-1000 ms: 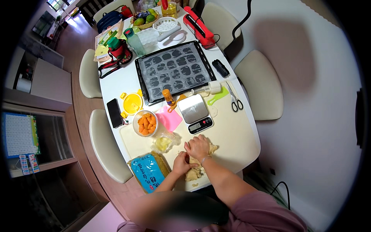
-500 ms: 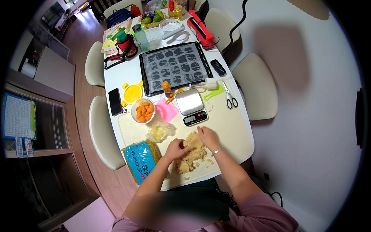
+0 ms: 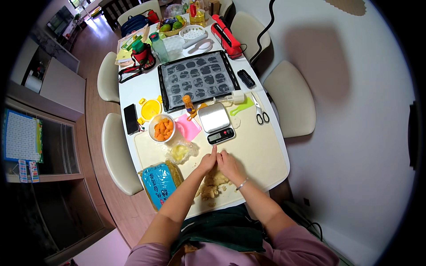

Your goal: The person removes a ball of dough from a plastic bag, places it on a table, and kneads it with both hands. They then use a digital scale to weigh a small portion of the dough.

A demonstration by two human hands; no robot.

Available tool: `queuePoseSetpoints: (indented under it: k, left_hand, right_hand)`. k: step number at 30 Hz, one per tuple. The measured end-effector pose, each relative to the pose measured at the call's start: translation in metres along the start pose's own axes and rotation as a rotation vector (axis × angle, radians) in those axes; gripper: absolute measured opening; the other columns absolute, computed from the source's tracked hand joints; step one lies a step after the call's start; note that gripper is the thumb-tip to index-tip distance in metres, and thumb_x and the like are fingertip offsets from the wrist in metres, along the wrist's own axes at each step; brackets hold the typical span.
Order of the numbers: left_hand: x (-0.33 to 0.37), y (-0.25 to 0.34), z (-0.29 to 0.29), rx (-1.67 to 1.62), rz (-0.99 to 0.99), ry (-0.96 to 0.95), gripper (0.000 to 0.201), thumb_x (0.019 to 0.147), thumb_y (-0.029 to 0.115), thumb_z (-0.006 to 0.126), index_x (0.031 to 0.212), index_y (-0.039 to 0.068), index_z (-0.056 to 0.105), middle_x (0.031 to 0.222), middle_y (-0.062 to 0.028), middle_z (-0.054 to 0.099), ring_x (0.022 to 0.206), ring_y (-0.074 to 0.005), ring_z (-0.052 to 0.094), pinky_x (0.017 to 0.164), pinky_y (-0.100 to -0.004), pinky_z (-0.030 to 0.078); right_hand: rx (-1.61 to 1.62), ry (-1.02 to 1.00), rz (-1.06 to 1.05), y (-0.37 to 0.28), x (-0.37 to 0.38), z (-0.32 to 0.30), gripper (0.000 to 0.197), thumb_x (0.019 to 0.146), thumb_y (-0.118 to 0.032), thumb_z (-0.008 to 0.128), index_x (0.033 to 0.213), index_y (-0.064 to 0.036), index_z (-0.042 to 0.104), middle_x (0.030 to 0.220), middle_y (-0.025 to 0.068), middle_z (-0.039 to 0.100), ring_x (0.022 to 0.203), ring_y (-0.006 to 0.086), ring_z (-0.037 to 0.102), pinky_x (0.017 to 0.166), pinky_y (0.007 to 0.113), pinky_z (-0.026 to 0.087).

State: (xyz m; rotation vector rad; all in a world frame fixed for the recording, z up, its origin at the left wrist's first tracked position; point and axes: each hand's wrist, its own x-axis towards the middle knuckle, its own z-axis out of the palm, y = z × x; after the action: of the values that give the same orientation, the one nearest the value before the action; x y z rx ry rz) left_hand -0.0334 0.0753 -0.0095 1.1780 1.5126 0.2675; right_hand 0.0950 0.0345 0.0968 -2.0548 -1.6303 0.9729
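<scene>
Dough: pale, crumbly heap by the near edge of the table, on the cream mat, loose bits around it.
Left hand: over the heap's far side, one finger stretched straight towards the scale; grip hidden, can't tell!
Right hand: tucked in right beside the left, fingers bent down; whether they're clamped on dough, can't tell.
Near left corner: blue-labelled packet.
Left edge: bowl of orange pieces close by.

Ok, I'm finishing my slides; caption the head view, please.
Left hand and right hand over crumbly dough, with a digital kitchen scale and paper-lined baking tray beyond.
</scene>
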Motion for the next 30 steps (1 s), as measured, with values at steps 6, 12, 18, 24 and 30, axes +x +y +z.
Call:
queuePoseSetpoints:
  k: [6, 12, 18, 24, 30]
  left_hand:
    - [-0.007, 0.024, -0.014, -0.338, -0.354, -0.329, 0.101, 0.094, 0.082, 0.024, 0.098, -0.007, 0.071, 0.086, -0.0147, 0.067, 0.074, -0.0233, 0.060, 0.067, -0.0404, 0.049]
    - [-0.034, 0.065, -0.027, -0.028, -0.263, -0.384, 0.098, 0.097, 0.077, 0.026, 0.110, -0.011, 0.068, 0.091, -0.0186, 0.069, 0.079, -0.0257, 0.064, 0.071, -0.0437, 0.051]
    - [-0.066, 0.046, -0.008, 0.374, -0.081, -0.004, 0.073, 0.104, 0.059, 0.021, 0.111, 0.006, 0.070, 0.110, -0.0195, 0.072, 0.110, -0.0418, 0.065, 0.095, -0.0515, 0.048]
    - [-0.090, 0.032, 0.005, 0.427, 0.328, 0.249, 0.049, 0.105, 0.038, 0.032, 0.094, 0.007, 0.068, 0.091, -0.0201, 0.069, 0.088, -0.0425, 0.062, 0.080, -0.0560, 0.046]
    - [-0.089, 0.018, 0.016, 0.421, 0.543, 0.420, 0.027, 0.097, 0.029, 0.048, 0.091, 0.010, 0.066, 0.085, -0.0117, 0.066, 0.081, -0.0351, 0.058, 0.074, -0.0484, 0.042]
  right_hand:
    - [-0.204, 0.399, -0.421, 0.006, -0.022, 0.021, 0.017, 0.092, -0.027, 0.063, 0.089, -0.0101, 0.058, 0.081, 0.0116, 0.060, 0.070, 0.0315, 0.061, 0.064, 0.045, 0.047]
    - [-0.130, 0.430, -0.564, 0.002, -0.059, 0.040, 0.021, 0.091, -0.028, 0.065, 0.091, -0.0104, 0.055, 0.097, 0.0082, 0.056, 0.097, 0.0277, 0.055, 0.088, 0.041, 0.040]
    - [0.513, 0.185, -0.379, 0.023, -0.074, 0.044, 0.012, 0.095, -0.011, 0.050, 0.088, -0.0041, 0.056, 0.094, 0.0145, 0.054, 0.093, 0.0324, 0.053, 0.089, 0.041, 0.040]
    - [0.438, 0.403, -0.093, 0.028, -0.033, 0.046, 0.025, 0.102, -0.017, 0.045, 0.106, 0.0012, 0.062, 0.106, 0.0189, 0.061, 0.100, 0.0365, 0.057, 0.092, 0.043, 0.046]
    - [0.403, 0.291, -0.109, 0.033, -0.036, 0.056, 0.035, 0.103, -0.021, 0.040, 0.113, 0.0017, 0.065, 0.113, 0.0214, 0.063, 0.106, 0.0372, 0.059, 0.096, 0.042, 0.047]
